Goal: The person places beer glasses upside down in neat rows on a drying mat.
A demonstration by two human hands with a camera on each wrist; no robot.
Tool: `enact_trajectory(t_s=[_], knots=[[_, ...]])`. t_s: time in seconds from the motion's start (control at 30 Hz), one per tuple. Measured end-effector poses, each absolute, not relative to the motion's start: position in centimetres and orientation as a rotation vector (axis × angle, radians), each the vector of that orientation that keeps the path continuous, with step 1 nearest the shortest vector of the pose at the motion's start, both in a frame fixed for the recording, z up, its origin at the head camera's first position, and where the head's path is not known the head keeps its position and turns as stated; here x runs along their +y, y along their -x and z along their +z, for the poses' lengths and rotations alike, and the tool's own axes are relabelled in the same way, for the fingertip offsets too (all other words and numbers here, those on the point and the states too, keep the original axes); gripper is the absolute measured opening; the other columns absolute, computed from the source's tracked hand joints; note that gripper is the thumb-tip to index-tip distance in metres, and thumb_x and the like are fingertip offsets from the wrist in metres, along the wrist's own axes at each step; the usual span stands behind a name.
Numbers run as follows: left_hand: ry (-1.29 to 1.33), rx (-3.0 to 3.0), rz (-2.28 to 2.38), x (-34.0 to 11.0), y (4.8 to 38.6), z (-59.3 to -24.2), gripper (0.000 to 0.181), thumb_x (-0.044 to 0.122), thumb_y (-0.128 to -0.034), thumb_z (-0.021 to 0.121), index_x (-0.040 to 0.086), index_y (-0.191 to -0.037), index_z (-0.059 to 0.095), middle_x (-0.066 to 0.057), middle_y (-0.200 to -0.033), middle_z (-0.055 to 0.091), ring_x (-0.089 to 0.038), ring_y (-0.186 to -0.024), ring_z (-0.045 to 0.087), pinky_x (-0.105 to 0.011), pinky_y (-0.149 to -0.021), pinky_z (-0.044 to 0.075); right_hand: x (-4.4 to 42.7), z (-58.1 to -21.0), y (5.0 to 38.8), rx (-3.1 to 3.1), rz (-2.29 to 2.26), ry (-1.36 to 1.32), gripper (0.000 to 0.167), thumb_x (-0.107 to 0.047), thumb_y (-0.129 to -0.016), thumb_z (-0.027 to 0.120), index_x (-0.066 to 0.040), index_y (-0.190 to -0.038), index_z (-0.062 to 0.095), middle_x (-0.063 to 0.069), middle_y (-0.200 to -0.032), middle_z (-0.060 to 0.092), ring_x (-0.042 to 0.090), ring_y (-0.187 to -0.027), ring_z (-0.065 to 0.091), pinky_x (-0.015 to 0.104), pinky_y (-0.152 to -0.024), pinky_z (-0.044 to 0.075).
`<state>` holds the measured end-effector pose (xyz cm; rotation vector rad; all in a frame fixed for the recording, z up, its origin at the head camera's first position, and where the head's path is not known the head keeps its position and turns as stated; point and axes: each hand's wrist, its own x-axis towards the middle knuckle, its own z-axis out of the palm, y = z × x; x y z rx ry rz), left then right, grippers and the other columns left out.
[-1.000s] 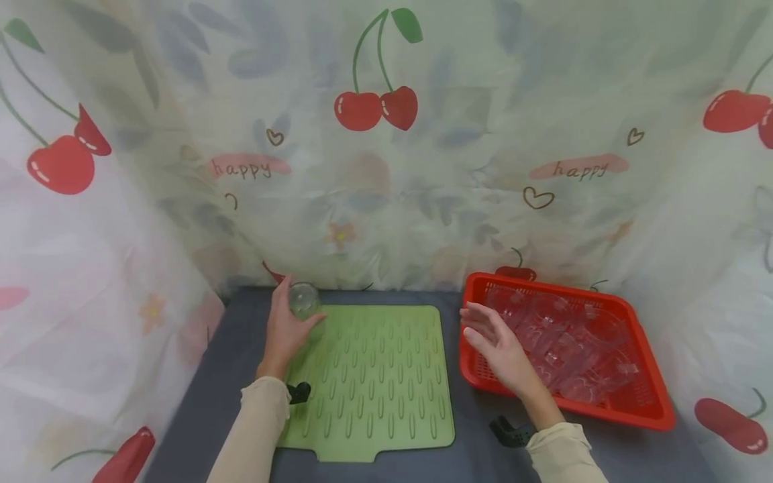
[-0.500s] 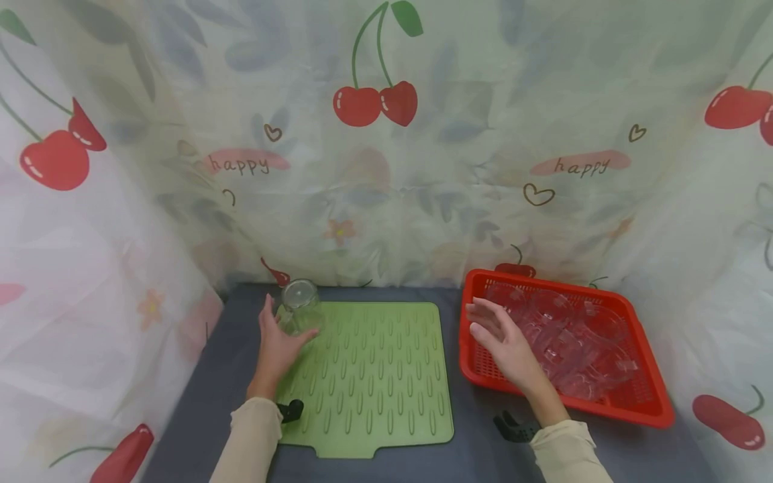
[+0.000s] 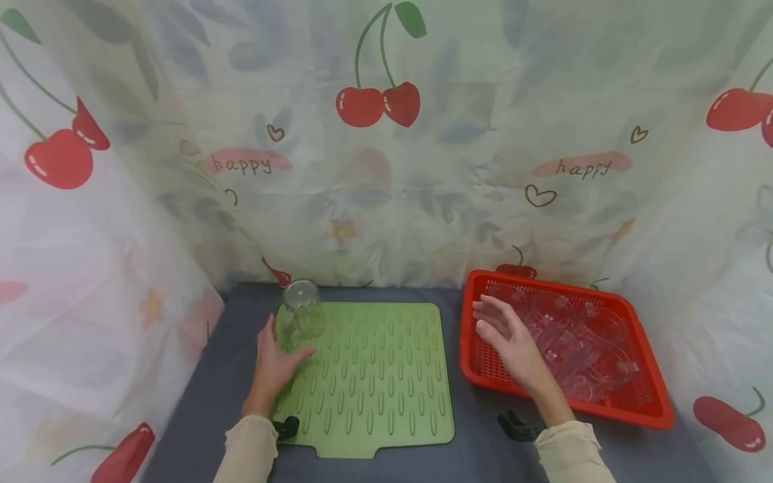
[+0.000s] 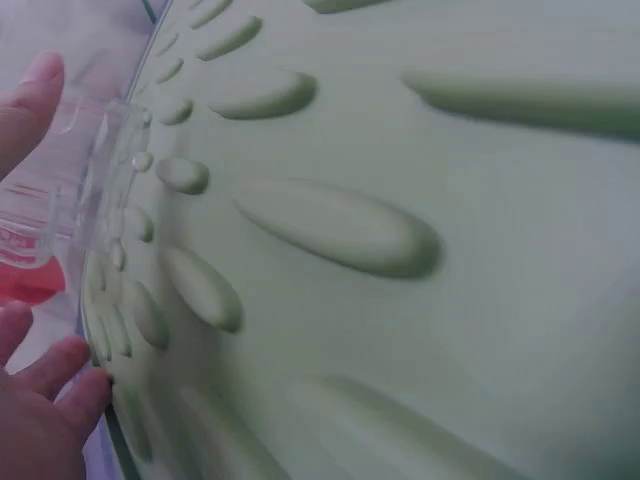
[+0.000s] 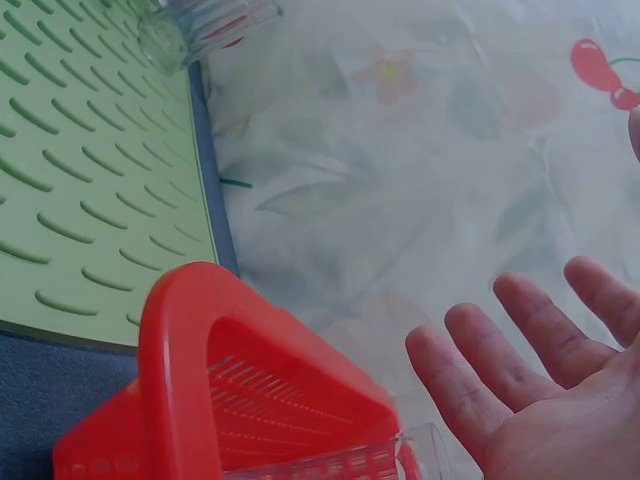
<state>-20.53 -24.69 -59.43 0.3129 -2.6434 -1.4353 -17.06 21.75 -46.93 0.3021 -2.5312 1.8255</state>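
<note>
A clear glass mug (image 3: 304,310) stands upside down on the far left corner of a green ridged mat (image 3: 380,396). My left hand (image 3: 273,369) is just in front of it, thumb and fingers spread, holding nothing. In the left wrist view the mug (image 4: 35,220) shows between the thumb and fingers, partly cut off by the frame's edge. Over the left side of a red plastic basket (image 3: 610,410) hovers my right hand (image 3: 513,345), its fingers relaxed and free of any object. Several clear glass mugs (image 3: 555,312) lie jumbled inside the basket.
Mat and basket sit side by side on a dark grey tabletop (image 3: 205,396). A cherry-printed sheet (image 3: 386,201) hangs behind and along both sides. Black wrist mounts (image 3: 519,427) stick out below both hands.
My left hand has let go of the upturned mug and drawn back toward me, leaving it on the mat. My right hand has shifted slightly right over the basket.
</note>
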Motion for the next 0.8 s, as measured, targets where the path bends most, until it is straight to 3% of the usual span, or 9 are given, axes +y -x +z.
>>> enact_trajectory(t_s=[0.2,0.47,0.7,0.8], knots=[[-0.262,-2.736,-1.383,-25.1,20.0,-59.9,0.114,0.039,-0.0786,0.089,0.003,-0.161,0.020,-0.029,-0.162,0.020,-0.047,-0.150,0.026,-0.064,-0.122,0.028,22.1,-46.3,17.2,-2.542,1.798,-0.254,0.060,-0.035,-0.103,0.061,-0.022,-0.156,0.036,0.008,-0.156,0.049,0.032,-0.143,0.050,0.020,-0.102,0.051],[-0.234,-2.898,-1.347,-25.4,19.1,-60.1,0.118,0.047,-0.0767,0.088,0.012,-0.164,0.017,-0.025,-0.167,0.015,-0.049,-0.152,0.021,-0.066,-0.120,0.028,23.0,-45.3,17.6,-2.584,1.682,-0.235,0.059,-0.037,-0.105,0.057,-0.024,-0.157,0.034,0.004,-0.156,0.049,0.028,-0.147,0.046,0.030,-0.114,0.042],[-0.232,-2.939,-1.256,-25.8,18.8,-60.4,0.117,0.051,-0.0748,0.089,0.008,-0.162,0.024,-0.022,-0.169,0.014,-0.047,-0.156,0.012,-0.067,-0.122,0.024,23.6,-44.9,18.0,-2.560,1.693,-0.203,0.060,-0.040,-0.104,0.058,-0.025,-0.157,0.035,0.006,-0.157,0.048,0.029,-0.146,0.046,0.013,-0.107,0.043],[-0.244,-2.975,-1.221,-26.1,18.7,-60.5,0.120,0.053,-0.0738,0.089,0.004,-0.162,0.023,-0.024,-0.169,0.011,-0.049,-0.157,0.005,-0.069,-0.122,0.021,23.8,-44.7,18.1,-2.564,1.701,-0.170,0.062,-0.043,-0.102,0.058,-0.027,-0.157,0.034,0.004,-0.158,0.047,0.028,-0.147,0.046,0.023,-0.111,0.044]])
